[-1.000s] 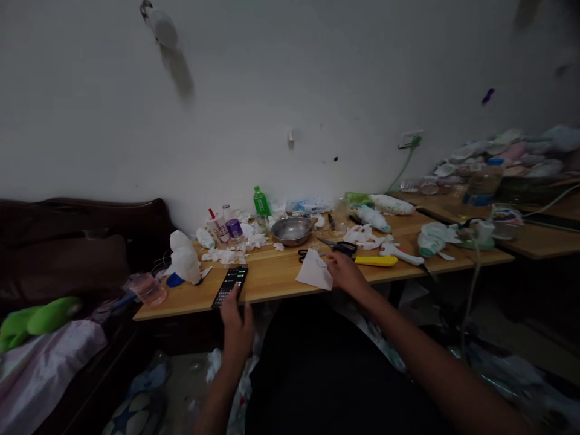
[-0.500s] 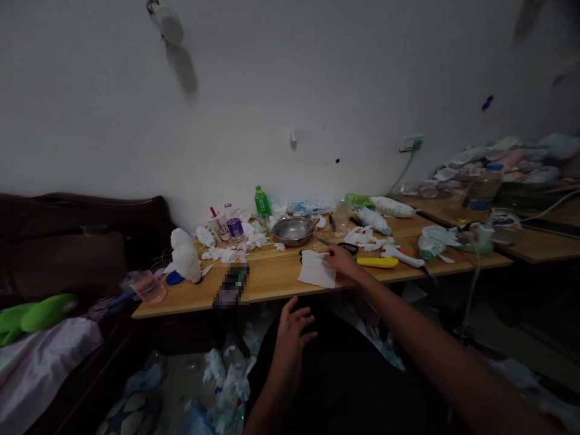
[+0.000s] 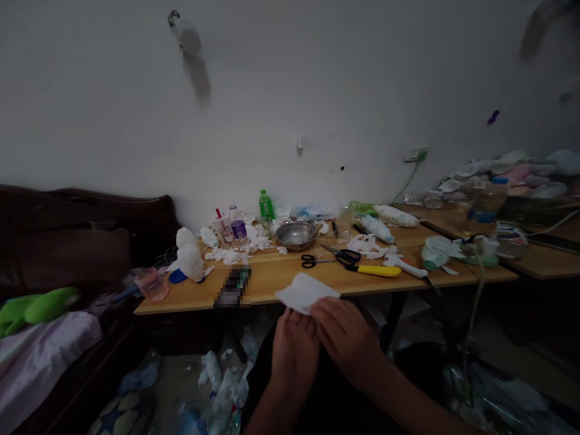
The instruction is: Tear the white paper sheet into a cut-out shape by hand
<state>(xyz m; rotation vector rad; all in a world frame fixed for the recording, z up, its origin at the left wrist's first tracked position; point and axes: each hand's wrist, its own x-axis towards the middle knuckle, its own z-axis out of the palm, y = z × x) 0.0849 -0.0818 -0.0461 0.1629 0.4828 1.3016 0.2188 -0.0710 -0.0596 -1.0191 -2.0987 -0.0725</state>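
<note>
A small sheet of white paper is held up in front of the table's near edge, over my lap. My right hand pinches its lower right corner. My left hand is closed at its lower edge, the fingertips partly hidden behind the sheet. Beyond the paper, black-handled scissors and a smaller dark-handled pair lie on the wooden table. To their right is a yellow-handled tool, perhaps a cutter.
A metal bowl stands behind the scissors among torn white scraps. A green bottle, a purple-labelled bottle and a pink cup are to the left. A white-handled tool lies right. Plastic litter covers the floor.
My right hand has drawn the paper off the tabletop toward me, uncovering the smaller scissors. My left hand, open before, has closed at the paper's lower edge.
</note>
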